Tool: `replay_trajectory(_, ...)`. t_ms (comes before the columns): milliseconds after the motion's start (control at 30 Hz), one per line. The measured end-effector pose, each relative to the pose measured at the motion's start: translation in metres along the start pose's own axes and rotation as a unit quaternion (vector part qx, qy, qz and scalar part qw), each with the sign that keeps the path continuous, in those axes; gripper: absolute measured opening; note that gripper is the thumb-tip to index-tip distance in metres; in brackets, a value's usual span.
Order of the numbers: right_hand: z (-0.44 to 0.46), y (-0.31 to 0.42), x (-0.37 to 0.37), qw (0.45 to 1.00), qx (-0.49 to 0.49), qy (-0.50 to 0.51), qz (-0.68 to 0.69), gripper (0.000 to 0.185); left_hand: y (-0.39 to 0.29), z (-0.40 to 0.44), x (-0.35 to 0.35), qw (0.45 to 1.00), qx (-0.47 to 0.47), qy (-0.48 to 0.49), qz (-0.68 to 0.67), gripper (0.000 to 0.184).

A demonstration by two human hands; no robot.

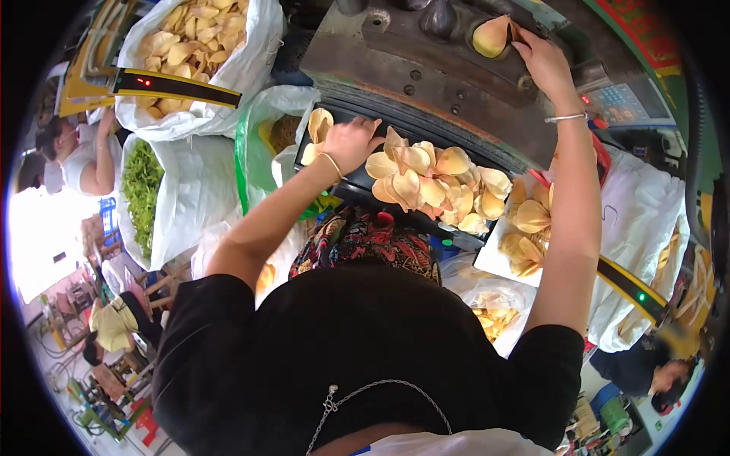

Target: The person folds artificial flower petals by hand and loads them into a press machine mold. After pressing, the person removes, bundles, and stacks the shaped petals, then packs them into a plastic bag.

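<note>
My right hand (pixel 544 64) pinches the edge of a pale yellow petal-shaped piece (pixel 492 38). That piece lies against the dark metal press block (pixel 426 57), beside a dark petal-shaped form (pixel 439 19). Over the left part of a black tray (pixel 353 190) is my left hand (pixel 351 144), slightly blurred, with thumb and fingers apart and nothing visible in it. Close to its fingers, a heap of similar yellow petals (pixel 433 178) with pinkish edges fills the tray's middle and right. Two loose petals (pixel 320 124) lie at the tray's left end.
Yellow-black bars with lights stand left (pixel 179 87) and right (pixel 631 289). White sacks hold petals (pixel 194 38) and green pieces (pixel 141 194). More petals (pixel 532 216) lie right of the tray. A control panel (pixel 625 102) is at right. Other people (pixel 118 327) are in the background.
</note>
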State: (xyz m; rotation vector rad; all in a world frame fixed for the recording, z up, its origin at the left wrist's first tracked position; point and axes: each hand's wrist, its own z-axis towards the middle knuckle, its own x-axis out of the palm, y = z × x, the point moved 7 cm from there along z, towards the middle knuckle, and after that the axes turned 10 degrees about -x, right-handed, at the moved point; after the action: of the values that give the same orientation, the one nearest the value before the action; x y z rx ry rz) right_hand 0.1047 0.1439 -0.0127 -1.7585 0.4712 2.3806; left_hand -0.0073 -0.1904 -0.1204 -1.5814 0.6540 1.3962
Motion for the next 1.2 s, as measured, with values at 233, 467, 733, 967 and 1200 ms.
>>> replay_trajectory(233, -0.072, 0.065, -0.068, 0.945, 0.067, -0.289, 0.135, 0.035, 0.024, 0.011, 0.031, 0.992, -0.035, -0.028, -0.118, 0.023)
replay_trajectory(467, -0.094, 0.151, 0.032, 0.843, 0.139, -0.030, 0.520, 0.028, -0.054, 0.052, -0.026, 0.776, -0.107, 0.201, -0.589, 0.015)
replay_trajectory(733, -0.096, 0.105, -0.002, 0.805, 0.200, -0.254, 0.497, 0.012, -0.115, 0.100, -0.063, 0.873, -0.030, 0.200, -0.444, 0.014)
replay_trajectory(967, -0.025, 0.070, -0.032, 0.796, 0.171, -0.301, 0.496, 0.013, -0.078, 0.135, -0.122, 0.902, 0.105, -0.183, -0.377, 0.016)
replay_trajectory(1200, 0.054, 0.077, -0.016, 0.885, -0.039, -0.463, 0.032, 0.010, -0.013, 0.173, -0.119, 0.911, -0.057, -0.150, -0.379, 0.019)
